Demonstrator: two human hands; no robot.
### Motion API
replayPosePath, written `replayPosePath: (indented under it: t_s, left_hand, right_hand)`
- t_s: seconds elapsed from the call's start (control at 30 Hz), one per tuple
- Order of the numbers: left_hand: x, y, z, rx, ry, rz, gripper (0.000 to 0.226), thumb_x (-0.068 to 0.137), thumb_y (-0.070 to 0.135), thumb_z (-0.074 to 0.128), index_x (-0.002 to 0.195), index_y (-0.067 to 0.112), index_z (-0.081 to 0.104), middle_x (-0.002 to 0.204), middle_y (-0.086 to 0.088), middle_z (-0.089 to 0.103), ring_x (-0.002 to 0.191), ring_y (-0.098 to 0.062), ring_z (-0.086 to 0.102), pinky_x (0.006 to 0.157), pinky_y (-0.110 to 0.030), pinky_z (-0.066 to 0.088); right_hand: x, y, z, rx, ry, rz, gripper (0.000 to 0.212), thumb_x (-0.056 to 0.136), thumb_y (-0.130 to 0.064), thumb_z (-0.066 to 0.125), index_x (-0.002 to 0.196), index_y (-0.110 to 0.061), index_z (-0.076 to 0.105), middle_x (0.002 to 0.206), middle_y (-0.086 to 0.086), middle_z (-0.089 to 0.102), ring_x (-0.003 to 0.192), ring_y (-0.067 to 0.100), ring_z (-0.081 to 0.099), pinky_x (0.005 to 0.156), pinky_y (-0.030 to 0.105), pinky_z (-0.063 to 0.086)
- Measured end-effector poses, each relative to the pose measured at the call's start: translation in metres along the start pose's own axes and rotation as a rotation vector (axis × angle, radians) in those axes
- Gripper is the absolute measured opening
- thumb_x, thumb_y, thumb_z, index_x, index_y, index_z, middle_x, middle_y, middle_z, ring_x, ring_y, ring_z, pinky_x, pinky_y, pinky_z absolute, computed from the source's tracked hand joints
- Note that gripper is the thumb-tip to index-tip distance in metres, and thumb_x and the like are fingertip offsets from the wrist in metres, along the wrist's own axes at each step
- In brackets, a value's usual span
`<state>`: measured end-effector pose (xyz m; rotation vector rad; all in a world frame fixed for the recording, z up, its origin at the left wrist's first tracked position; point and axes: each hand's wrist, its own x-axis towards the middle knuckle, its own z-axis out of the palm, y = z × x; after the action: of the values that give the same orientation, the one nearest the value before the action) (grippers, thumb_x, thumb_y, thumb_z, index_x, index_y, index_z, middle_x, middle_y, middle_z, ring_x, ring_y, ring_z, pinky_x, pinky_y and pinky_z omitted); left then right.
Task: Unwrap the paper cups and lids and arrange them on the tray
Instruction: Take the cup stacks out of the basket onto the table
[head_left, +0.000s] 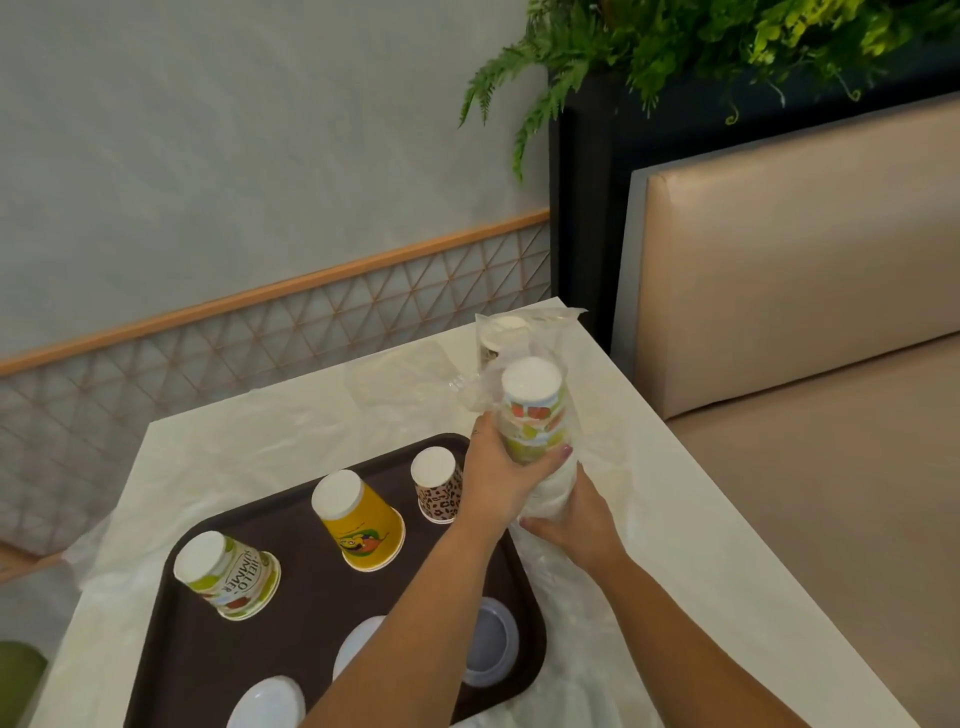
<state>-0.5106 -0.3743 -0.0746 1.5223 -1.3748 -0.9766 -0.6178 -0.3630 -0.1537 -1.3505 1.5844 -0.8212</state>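
The paper cups (535, 410) in a stack are held up over the table (649, 493), just past the far right corner of the tray (208, 649). The stack is upside down, with its white bottom up, and has green, orange and red pictures on it. The left hand (496, 480) has its grip curled round the middle of the stack, thumb across the front. The right hand (574, 519) has its grip wrapped round the low end, where the clear plastic wrap (550, 493) is bunched. More wrap hangs loose at the top left of the stack. Behind it, near the far table edge, stands another wrapped pack (501, 338). On the brown tray three cups stand upside down in a row: a white and green cup (228, 577) that reads "HELLO SUMMER", a yellow cup (361, 522) with a little picture, and a small spotted cup (439, 491). In front of them lie three round lids (491, 642), partly hidden by the left arm. The tray's right edge is close under the arms. The table has open room to the right of the hands, up to its edge by the tan bench (805, 312). Green leaves (701, 41) hang above.
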Motion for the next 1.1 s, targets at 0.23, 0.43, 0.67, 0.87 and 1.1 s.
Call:
replayPosePath:
  t_s: [0.23, 0.43, 0.67, 0.87, 1.1]
  left_hand:
    - [-0.012, 0.016, -0.016, 0.084, -0.018, -0.014, 0.079, 0.062, 0.035, 0.086, 0.125, 0.020, 0.041, 0.130, 0.000, 0.051, 0.120, -0.017, 0.051, 0.100, -0.040, 0.046]
    - [-0.038, 0.037, -0.045, 0.284, -0.065, 0.010, 0.067, 0.080, 0.032, 0.073, 0.136, 0.018, 0.039, 0.139, -0.003, 0.039, 0.125, -0.019, 0.045, 0.103, -0.031, 0.039]
    - [-0.076, 0.045, -0.113, 0.580, 0.055, 0.169, 0.047, 0.094, 0.040, 0.051, 0.134, 0.017, 0.047, 0.138, -0.004, 0.039, 0.128, -0.021, 0.038, 0.105, -0.033, 0.034]
    - [-0.111, 0.049, -0.209, 1.039, 0.199, 0.111, 0.058, 0.098, 0.052, 0.027, 0.149, 0.026, 0.020, 0.158, 0.001, 0.013, 0.146, -0.021, 0.007, 0.115, -0.052, 0.006]
    - [-0.160, 0.031, -0.323, 1.146, 0.340, -0.068, 0.065, 0.096, 0.058, 0.017, 0.151, 0.029, -0.001, 0.160, -0.004, -0.003, 0.146, -0.028, -0.007, 0.113, -0.057, 0.004]
  right_hand:
    - [-0.021, -0.021, -0.029, -0.281, -0.069, -0.065, 0.100, 0.071, -0.013, 0.079, 0.147, -0.013, 0.014, 0.144, 0.009, 0.034, 0.133, 0.027, 0.034, 0.103, 0.034, 0.038]
    - [-0.055, -0.069, -0.051, -0.708, -0.218, 0.090, 0.081, 0.087, -0.043, 0.062, 0.146, -0.011, 0.017, 0.144, 0.011, 0.036, 0.127, 0.027, 0.044, 0.099, 0.034, 0.042]
    - [-0.112, -0.143, -0.013, -0.776, -0.222, -0.195, 0.060, 0.090, -0.043, 0.058, 0.140, -0.017, 0.037, 0.139, 0.004, 0.047, 0.124, 0.021, 0.048, 0.100, 0.032, 0.042]
    - [-0.137, -0.198, 0.055, -0.748, -0.121, -0.452, 0.069, 0.094, -0.050, 0.046, 0.150, -0.028, 0.013, 0.159, 0.002, 0.006, 0.145, 0.026, 0.008, 0.115, 0.045, 0.021]
    - [-0.169, -0.249, 0.147, -0.750, -0.191, -0.563, 0.073, 0.096, -0.056, 0.033, 0.150, -0.032, -0.011, 0.157, 0.005, -0.021, 0.143, 0.031, -0.020, 0.115, 0.050, 0.006]
